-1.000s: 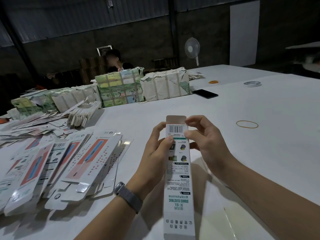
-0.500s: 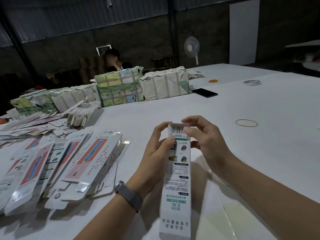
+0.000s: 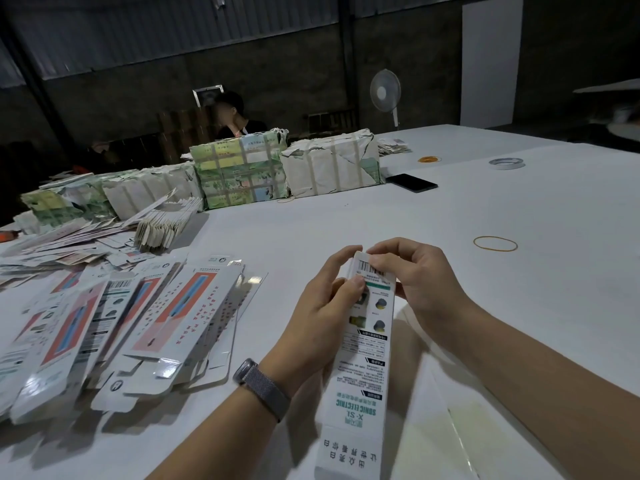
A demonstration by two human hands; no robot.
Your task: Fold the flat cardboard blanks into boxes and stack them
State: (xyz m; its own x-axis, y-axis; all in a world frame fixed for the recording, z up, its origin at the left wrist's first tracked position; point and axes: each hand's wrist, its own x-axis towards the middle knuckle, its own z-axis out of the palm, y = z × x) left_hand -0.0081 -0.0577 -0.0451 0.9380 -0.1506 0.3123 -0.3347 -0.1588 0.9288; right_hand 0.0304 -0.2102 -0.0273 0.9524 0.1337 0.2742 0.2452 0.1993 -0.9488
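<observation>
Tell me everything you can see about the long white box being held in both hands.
The box is long, narrow white cardboard printed with a barcode, green lettering and small product pictures. It is folded up, held lengthwise away from the person above the table. The left hand grips its side; the right hand pinches the far end.

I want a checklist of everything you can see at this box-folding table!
Surface: white table, large.
Job's things: long box held in both hands, its far end under the fingers; flat blanks fanned out to the left.
Clutter: wrapped bundles at the back, phone, rubber band, tape roll.
Grippers: left hand grips the box's side; right hand pinches its far end.
Cables: nothing seen.
Surroundings: dark room, standing fan, another person seated behind the bundles.
</observation>
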